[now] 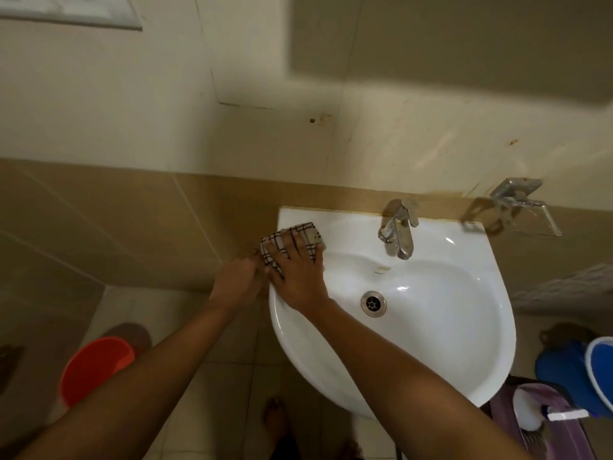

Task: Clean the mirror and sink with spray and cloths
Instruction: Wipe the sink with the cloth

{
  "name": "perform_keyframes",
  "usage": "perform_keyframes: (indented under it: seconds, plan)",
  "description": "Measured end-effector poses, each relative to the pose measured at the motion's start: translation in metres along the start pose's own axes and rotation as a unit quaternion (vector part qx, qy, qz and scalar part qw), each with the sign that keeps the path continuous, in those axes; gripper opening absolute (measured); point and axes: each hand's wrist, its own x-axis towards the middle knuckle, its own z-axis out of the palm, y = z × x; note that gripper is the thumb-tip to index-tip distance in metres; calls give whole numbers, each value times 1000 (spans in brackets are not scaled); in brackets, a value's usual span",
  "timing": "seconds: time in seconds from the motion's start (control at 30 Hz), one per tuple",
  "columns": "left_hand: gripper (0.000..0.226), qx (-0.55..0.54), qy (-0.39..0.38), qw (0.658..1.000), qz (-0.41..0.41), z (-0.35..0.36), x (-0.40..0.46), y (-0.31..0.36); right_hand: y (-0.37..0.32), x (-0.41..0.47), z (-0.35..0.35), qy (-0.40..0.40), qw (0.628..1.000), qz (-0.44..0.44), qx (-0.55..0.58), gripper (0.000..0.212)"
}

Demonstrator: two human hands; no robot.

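Note:
A white wall-mounted sink (431, 327) fills the middle right, with a chrome tap (398, 230) at its back and a metal drain (373, 303) in the bowl. A white cloth with dark checks (306, 232) lies on the sink's back left corner. My right hand (297, 273) presses flat on the cloth, fingers spread over it. My left hand (237, 282) sits at the sink's left outer edge and pinches the cloth's left end. A mirror corner (71, 9) shows at the top left. No spray bottle is in view.
An orange bucket (96, 370) stands on the tiled floor at the lower left. At the lower right are a blue bucket (570, 370) and a purple container holding a white brush (530, 410). A metal bracket (510, 200) juts from the wall right of the tap. My bare foot (275, 416) is below.

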Motion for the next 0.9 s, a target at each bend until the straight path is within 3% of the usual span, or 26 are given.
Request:
perform_keyframes:
  seconds: [0.13,0.27,0.43,0.53,0.7,0.9]
  plan:
    - [24,42,14,996,-79,-2,-16,-3,-16,-36,10,-34,997,-28,65,64]
    - [36,30,52,993,-100,4,-37,8,-30,-86,28,-52,994,-84,51,67]
    - [18,14,51,997,-54,20,-69,43,-23,-146,20,-32,992,-112,39,61]
    - [36,25,49,998,-44,38,-89,64,-6,-182,6,-73,992,-84,62,67]
    - [49,51,46,997,-20,64,-120,87,36,-240,-17,-51,993,-103,-32,61]
    - [33,90,43,995,9,83,-153,107,90,-286,-39,-10,981,-112,-156,56]
